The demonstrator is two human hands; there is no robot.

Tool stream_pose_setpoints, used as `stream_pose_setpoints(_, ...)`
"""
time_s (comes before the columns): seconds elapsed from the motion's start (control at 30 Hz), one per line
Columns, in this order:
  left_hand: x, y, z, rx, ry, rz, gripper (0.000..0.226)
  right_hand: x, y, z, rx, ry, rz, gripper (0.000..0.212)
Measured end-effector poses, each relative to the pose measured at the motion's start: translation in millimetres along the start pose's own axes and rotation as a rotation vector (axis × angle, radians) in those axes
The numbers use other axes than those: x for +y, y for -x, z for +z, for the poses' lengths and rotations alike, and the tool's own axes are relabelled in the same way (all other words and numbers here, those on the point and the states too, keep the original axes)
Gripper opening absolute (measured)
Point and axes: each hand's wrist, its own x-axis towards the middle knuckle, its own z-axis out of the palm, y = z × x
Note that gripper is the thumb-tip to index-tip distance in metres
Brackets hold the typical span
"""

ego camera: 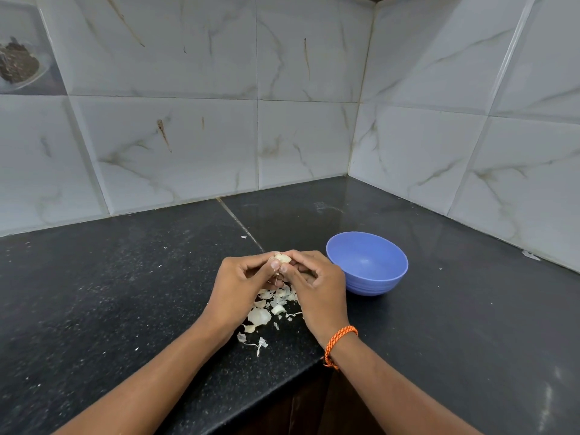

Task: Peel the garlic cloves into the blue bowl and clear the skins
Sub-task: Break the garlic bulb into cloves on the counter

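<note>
Pinching one garlic clove [282, 257] together, left hand [241, 285] and right hand [317, 287] hide it (mostly) above skins [270, 309].

Two hands are in view, the left hand [241, 279] and the right hand [317, 282], meeting at the middle of the frame. Together they pinch one garlic clove [282, 257]. One blue bowl [367, 263] stands at about three o'clock from the hands, and nothing can be counted inside it. One loose heap of garlic skins [266, 312] lies at six o'clock from the clove; the flakes are too many and too small to number. One orange braided wristband [339, 342] circles the right wrist.
</note>
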Motion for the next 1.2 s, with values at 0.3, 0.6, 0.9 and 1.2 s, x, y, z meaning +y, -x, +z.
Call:
stream_pose_setpoints(0.3, 0.0, -1.0, -2.8, -0.016, 0.11, -0.138, 0.021, -0.1, 0.1, -0.7, 0.006, 0.22, -0.113, 0.025)
stream_pose_setpoints(0.6, 2.7, -0.4, -2.0, 0.033, 0.165, -0.188, 0.02, 1.9, 0.0, -0.3, 0.026, 0.281, -0.118, 0.026)
stream_pose_setpoints(0.9, 4.1, 0.7, -0.2, 0.06, 0.21, -0.225, 0.022, 1.3, 1.7, 1.2, 0.047, 0.287, -0.118, 0.026)
stream_pose_setpoints(1.2, 3.5, 1.0, 1.1, 0.11, 0.26, -0.273, 0.024, -1.1, 2.3, 3.3, 0.047, 0.286, -0.075, 0.025)
